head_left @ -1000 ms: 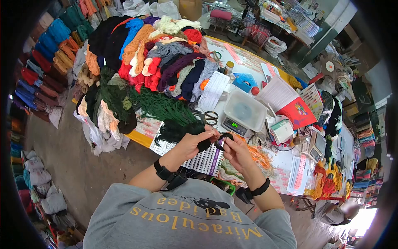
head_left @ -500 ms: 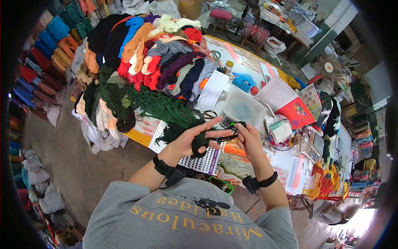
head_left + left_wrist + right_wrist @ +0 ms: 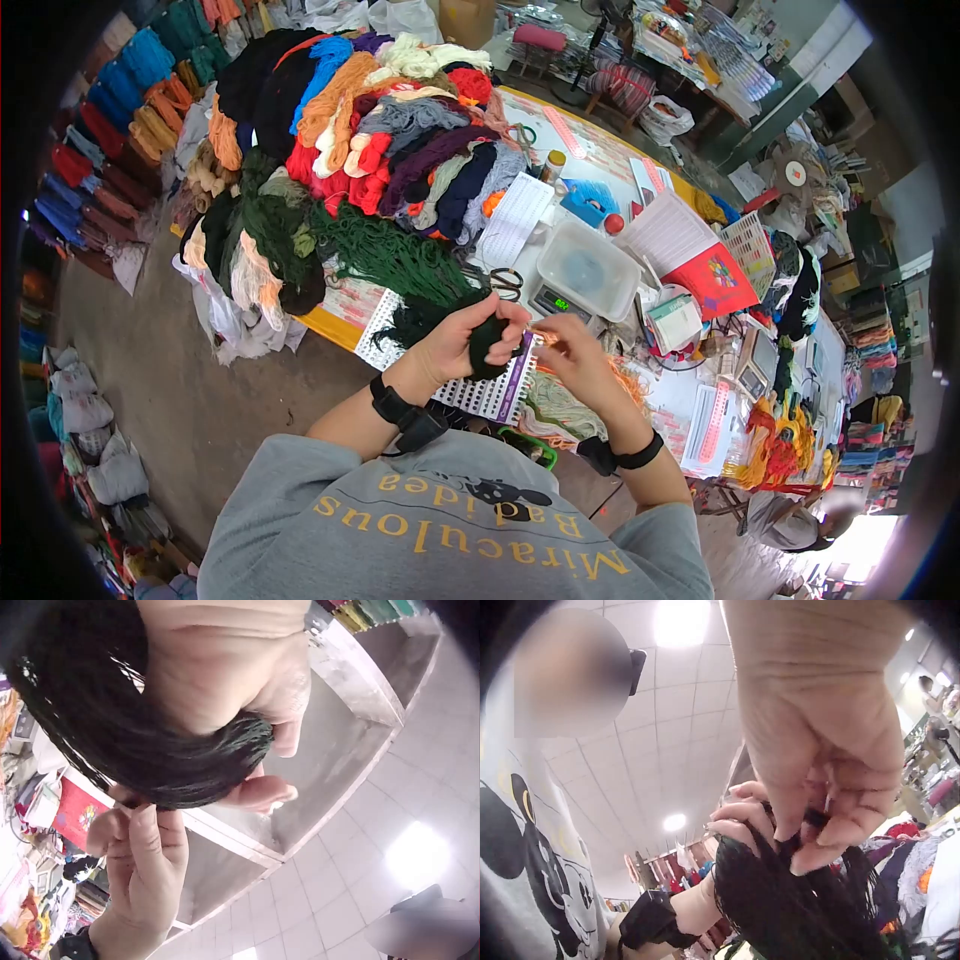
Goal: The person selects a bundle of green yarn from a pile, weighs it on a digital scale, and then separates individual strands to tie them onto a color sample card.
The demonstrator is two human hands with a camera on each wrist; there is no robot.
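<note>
Worktable (image 3: 330, 327) runs diagonally, heaped yarn (image 3: 400, 150) at eleven o'clock from the hands. Left hand (image 3: 460, 340) has fingers curled round the dark yarn bundle (image 3: 180, 772), mid-view, presumably keeping it gathered. Right hand (image 3: 578, 362), at three o'clock, pinches a dark strand (image 3: 817, 818) between thumb and fingertips, likely for finer control. Scissors (image 3: 507, 285) lie at twelve, seemingly for easy reach.

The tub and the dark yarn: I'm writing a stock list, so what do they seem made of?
Tub: probably plastic, smooth and slightly cloudy, since its walls are translucent.
Dark yarn: textile fibre with a slight sheen, in fine separate strands; wool or acrylic, the look leaves open.
</note>
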